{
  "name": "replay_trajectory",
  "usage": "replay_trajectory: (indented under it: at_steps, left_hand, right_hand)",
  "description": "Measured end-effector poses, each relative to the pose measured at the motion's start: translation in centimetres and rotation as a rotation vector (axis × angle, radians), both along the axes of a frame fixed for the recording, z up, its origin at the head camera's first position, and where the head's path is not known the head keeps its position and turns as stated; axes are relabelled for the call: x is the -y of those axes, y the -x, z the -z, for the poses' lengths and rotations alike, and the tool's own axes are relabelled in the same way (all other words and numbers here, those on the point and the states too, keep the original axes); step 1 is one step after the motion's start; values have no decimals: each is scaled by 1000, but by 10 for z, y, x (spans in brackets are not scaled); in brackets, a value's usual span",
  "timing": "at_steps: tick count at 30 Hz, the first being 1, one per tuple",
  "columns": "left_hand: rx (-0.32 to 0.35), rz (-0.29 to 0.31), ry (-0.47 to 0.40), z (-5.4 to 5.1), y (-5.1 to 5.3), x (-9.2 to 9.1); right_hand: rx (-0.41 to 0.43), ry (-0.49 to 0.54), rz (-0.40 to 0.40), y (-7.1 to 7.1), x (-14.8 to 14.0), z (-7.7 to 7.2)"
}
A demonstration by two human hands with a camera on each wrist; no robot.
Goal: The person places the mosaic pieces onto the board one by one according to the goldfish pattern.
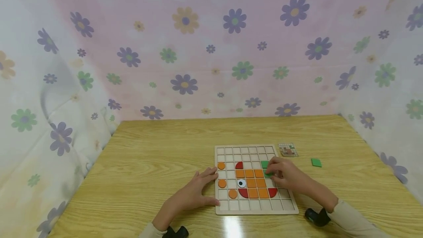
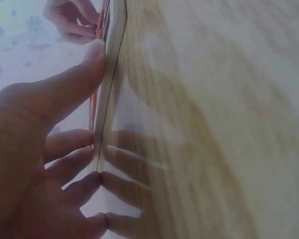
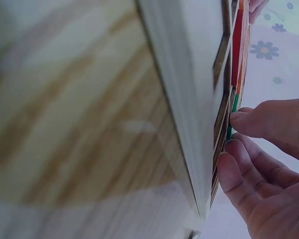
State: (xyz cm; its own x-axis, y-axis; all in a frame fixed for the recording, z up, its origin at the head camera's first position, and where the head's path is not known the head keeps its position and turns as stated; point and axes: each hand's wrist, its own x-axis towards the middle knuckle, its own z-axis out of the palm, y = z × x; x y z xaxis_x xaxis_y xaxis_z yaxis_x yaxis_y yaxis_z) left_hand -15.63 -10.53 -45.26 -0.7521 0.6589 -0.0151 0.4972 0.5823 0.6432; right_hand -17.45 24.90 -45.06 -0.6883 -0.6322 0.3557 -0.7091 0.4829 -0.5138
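Note:
A wooden grid board (image 1: 254,205) lies on the table with orange, red and green tiles in its cells. My left hand (image 1: 194,192) rests at the board's left edge, fingers spread and fairly straight, thumb touching the near left part of the rim. Over the board's right side, my right hand (image 1: 286,173) pinches a green square tile (image 3: 234,107) between thumb and fingertips, down at a cell beside the orange squares (image 1: 260,183). Another green tile (image 1: 264,164) sits in the cell just beyond it. The fingers partly cover the pinched tile in the head view.
Right of the board lies a loose green tile (image 1: 316,162). A small picture card (image 1: 288,149) is by the far right corner. Orange discs (image 1: 221,183), red quarter pieces (image 1: 239,165) and a round eye piece (image 1: 242,183) sit on the board. A flowered cloth (image 1: 211,47) hangs behind the table.

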Motion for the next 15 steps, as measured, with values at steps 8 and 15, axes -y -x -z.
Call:
replay_trajectory:
  at_steps: [8,15]
  left_hand:
    - [6,-3,-3,2,0,1]
    - [-4,6,-12,1,1,1]
  right_hand:
    - [23,-17,-7,0,2,-3]
    - [40,-25,14,-2,1,-7]
